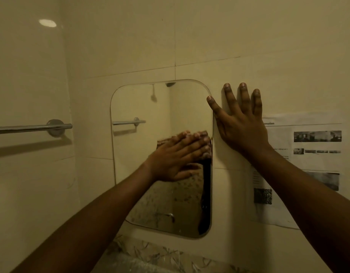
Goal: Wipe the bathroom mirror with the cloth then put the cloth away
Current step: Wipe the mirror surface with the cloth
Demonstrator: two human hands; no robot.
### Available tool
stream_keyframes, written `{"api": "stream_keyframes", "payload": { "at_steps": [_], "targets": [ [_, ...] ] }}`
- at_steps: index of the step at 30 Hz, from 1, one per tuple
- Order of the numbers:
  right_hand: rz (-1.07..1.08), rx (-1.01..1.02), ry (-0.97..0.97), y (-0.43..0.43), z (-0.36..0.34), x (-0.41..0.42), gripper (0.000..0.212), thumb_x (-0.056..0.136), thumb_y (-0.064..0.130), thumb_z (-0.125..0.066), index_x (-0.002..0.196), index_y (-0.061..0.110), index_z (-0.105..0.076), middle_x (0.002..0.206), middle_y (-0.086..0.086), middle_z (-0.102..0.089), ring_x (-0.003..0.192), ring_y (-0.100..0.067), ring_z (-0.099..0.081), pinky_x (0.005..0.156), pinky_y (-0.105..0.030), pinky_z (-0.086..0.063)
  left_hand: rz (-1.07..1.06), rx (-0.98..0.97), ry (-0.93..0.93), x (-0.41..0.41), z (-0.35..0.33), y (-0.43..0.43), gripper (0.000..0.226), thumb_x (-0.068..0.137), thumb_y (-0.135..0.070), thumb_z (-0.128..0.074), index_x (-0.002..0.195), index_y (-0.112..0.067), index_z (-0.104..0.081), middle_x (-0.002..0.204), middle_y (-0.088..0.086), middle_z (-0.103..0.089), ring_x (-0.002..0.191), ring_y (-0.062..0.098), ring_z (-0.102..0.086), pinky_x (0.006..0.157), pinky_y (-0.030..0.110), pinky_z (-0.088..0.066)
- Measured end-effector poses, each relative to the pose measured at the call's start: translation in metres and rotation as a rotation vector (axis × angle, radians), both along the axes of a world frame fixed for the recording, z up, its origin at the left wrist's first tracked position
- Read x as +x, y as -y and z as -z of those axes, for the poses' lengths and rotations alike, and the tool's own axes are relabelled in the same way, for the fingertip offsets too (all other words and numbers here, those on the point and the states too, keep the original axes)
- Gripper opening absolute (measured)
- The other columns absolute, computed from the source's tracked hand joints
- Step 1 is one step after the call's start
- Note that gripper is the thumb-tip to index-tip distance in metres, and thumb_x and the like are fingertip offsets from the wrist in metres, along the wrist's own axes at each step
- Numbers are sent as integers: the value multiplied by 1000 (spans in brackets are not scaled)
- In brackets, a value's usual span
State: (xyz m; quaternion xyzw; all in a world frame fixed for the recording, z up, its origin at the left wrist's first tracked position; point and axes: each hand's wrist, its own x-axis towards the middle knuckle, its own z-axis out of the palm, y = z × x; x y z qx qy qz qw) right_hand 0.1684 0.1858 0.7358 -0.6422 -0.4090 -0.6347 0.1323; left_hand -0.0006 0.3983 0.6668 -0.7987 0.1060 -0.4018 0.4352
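Brownish cloth peeks from under the left hand, pressed flat with straight fingers on the mirror; right hand rests spread on the wall just right of the mirror.

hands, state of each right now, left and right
Left hand: open, fingers straight, pressing the cloth against the mirror.
Right hand: open, flat on the wall tile.

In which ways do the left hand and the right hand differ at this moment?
The left hand presses a cloth against the mirror; the right hand rests bare on the wall tile beside it. The left hand's fingers lie together, pointing right; the right hand's fingers spread, pointing up. Both lie flat, fingers straight.
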Motion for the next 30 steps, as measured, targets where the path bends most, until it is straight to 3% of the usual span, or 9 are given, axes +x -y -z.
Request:
{"api": "stream_keyframes", "payload": {
  "at_steps": [4,15,21,30],
  "targets": [
    [-11,5,11,0,0,1,62,113,48,-29,172,33,-15,178,-21,-11,163,-52,-5,129,-69,-8,-36,-66,89,-5,-48,-10,83,108,-67,-25,171,-19,-2,180,7,2,168,28,2,136,47,1],
    [-6,22,32,-2,1,5,63,113,47,-33,172,33,-17,178,-22,-14,163,-51,-6,130,-68,-8,-59,-237,126,-23,-128,-18,92,103,-77,-18,171,-18,-3,180,8,3,168,28,6,135,49,2],
    [-5,29,48,-4,1,7,63,113,47,-33,172,34,-15,178,-21,-14,163,-52,-7,130,-68,-7,-55,-276,134,-23,-114,-11,95,102,-77,-26,172,-16,-4,180,9,3,167,30,7,135,54,-2],
    [1,43,64,-6,2,10,64,113,45,-35,172,34,-13,177,-22,-15,162,-52,-8,130,-68,-5,-86,-100,9,-30,-45,-29,95,101,-76,-29,172,-15,-7,180,9,3,167,32,4,135,53,-1]
  ]
}}
